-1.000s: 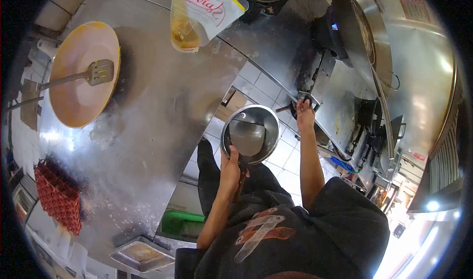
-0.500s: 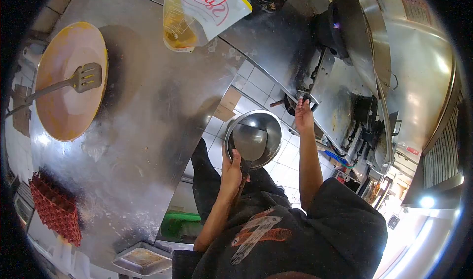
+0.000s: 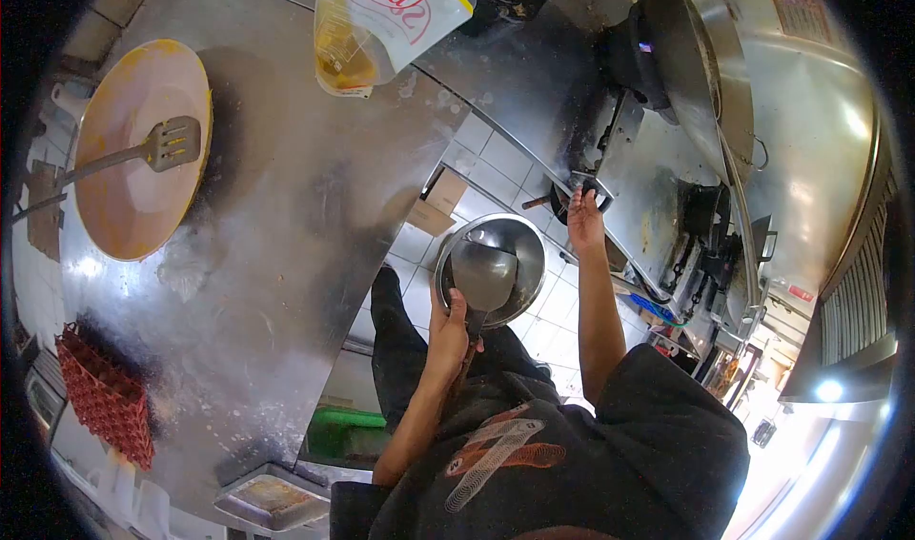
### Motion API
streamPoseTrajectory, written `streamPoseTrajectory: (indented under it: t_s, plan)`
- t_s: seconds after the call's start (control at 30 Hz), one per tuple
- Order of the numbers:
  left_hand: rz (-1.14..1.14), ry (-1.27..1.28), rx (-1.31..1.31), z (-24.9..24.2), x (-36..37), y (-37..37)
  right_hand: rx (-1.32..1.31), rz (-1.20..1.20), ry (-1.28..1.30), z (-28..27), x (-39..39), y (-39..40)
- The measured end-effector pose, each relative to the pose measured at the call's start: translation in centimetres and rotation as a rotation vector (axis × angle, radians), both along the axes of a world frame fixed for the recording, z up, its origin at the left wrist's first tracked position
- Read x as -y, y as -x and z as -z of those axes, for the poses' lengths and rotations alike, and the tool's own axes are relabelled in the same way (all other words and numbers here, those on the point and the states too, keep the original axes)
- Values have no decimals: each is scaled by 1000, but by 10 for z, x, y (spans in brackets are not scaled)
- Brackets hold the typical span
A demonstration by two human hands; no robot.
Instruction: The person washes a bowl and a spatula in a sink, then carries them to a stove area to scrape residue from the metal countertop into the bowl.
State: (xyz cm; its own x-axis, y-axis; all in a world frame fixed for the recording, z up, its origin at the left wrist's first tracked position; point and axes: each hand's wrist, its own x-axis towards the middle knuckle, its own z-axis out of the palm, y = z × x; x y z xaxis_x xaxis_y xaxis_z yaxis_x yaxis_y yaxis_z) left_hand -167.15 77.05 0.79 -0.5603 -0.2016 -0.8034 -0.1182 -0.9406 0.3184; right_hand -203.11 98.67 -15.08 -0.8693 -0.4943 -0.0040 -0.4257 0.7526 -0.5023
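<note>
My left hand (image 3: 446, 342) is closed on the rim of a round metal bowl (image 3: 535, 268) and the handle of a wok spatula. The broad blade of the wok spatula (image 3: 484, 276) lies over the bowl's inside. Both are close in front of my body, above the tiled floor. My right hand (image 3: 585, 224) reaches forward to the stove's front edge, its fingertips at a dark stove knob (image 3: 599, 195). The fingers look bent around the knob, which they partly cover.
A steel table (image 3: 286, 206) to the left bears a pink plate (image 3: 100, 183), a slotted turner (image 3: 174, 143), an oil pouch (image 3: 400, 16) and red egg trays (image 3: 105, 397). A large wok (image 3: 681, 54) stands tilted over the stove (image 3: 653, 183). Cardboard (image 3: 437, 204) lies below.
The view has shifted very slightly, so the table's things appear a little displaced. Both hands, the bowl and the wok spatula stay almost where they were.
</note>
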Motion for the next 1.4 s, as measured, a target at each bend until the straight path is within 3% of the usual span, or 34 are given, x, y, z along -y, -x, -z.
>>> streamPoseTrajectory:
  t_s: [0.03, 0.07, 0.17, 0.23, 0.27, 0.33, 0.47, 0.53, 0.6, 0.7, 0.73, 0.83, 0.9, 0.97, 1.03, 1.07, 1.13, 1.23, 1.27, 1.4]
  plan:
    - [7, 5, -1, 1, -2, 0, 164, 97, 130, -3, 4, -3]
    - [14, 9, -1, 1, -3, -1, 39, 23, 7, -6, 8, -8]
    - [17, 9, -12, -3, -3, -1, -640, -303, -605, 13, -7, 3]
    - [10, 22, -15, -2, -7, -3, -666, -267, -583, 24, -10, 6]
    - [8, 27, -18, 0, -8, -3, -411, -106, -318, 31, -12, 8]
    - [17, 20, -17, 0, -8, -3, -363, -66, -190, 23, -4, 0]
    - [-59, 28, -33, 6, -18, -3, -879, -392, -476, -27, 38, -23]
    - [-33, 41, -25, 5, -19, -5, -1321, -588, -1117, -42, 55, -30]
    - [-5, 71, -14, 0, -18, -6, -1875, -787, -2541, -56, 74, -39]
    - [14, 139, 14, -10, -21, -8, -1758, -887, -2471, -59, 71, -35]
    - [17, 162, 25, -12, -22, -9, -1951, -945, -2422, -54, 58, -31]
    - [56, 250, 88, -14, -29, -14, -2502, -1557, -2351, -66, 3, -22]
    - [79, 299, 111, -32, -26, -13, -2613, -1143, -2492, -176, -12, -48]
    - [99, 330, 119, -51, -27, -11, -2439, -1063, -2775, -286, -6, -62]
    - [83, 284, 83, -59, -31, -10, -2469, -694, -2820, -359, -9, -62]
    - [68, 293, 86, -63, -35, -8, -2481, -641, -2817, -382, -11, -56]
    - [34, 308, 90, -68, -45, -2, -2513, -537, -2809, -410, -17, -37]
    - [-33, 330, 93, -69, -60, 6, -2672, -124, -2247, -390, -47, 23]
    - [-50, 346, 65, -74, -64, 9, -2733, -298, -2290, -418, -40, 16]
    - [-126, 439, -38, -85, -78, 28, -2850, -245, -2239, -424, -40, 26]
